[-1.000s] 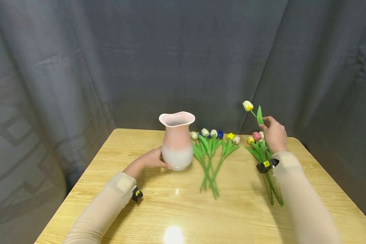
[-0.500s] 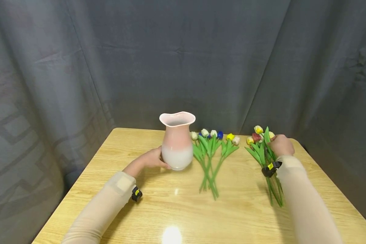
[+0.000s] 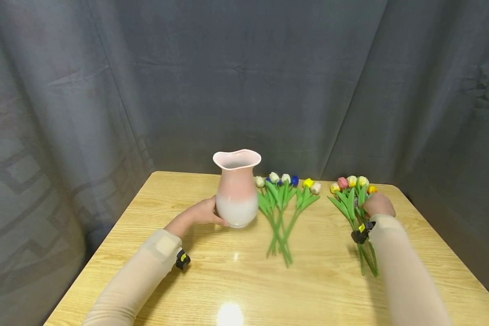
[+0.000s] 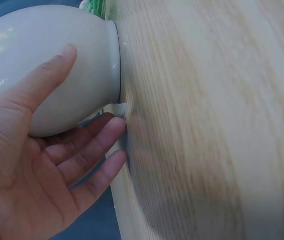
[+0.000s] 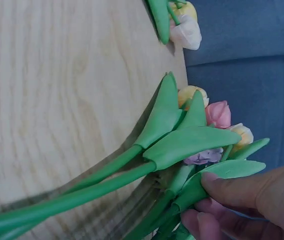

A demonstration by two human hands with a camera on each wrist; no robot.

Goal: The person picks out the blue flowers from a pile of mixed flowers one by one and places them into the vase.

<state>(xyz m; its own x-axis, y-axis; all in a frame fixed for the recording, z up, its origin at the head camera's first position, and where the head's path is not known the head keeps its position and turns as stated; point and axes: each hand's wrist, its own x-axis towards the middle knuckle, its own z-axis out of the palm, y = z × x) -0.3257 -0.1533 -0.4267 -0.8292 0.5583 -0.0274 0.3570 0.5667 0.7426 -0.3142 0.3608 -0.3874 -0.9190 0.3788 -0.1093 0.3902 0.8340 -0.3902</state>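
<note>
A pink-and-white vase (image 3: 237,194) with a wavy rim stands upright near the middle of the table. My left hand (image 3: 205,212) grips its lower left side; in the left wrist view the thumb lies along the white wall and the fingers reach behind and below. At the right, my right hand (image 3: 379,205) is at a bunch of tulips (image 3: 352,203). The right wrist view shows its thumb and fingers pinching a green tulip (image 5: 194,187) where leaf and stem meet. My right hand partly hides an orange bloom (image 3: 372,189).
Between the vase and the bunch lie several more tulips (image 3: 281,208), white, blue, yellow and pale pink, with crossed stems. A wooden table (image 3: 179,285) carries everything. Grey curtains (image 3: 244,90) hang behind it and along both sides.
My right hand has come down from above the bunch, and the yellow-white tulip it held up now lies among the others. The left hand and vase have stayed put.
</note>
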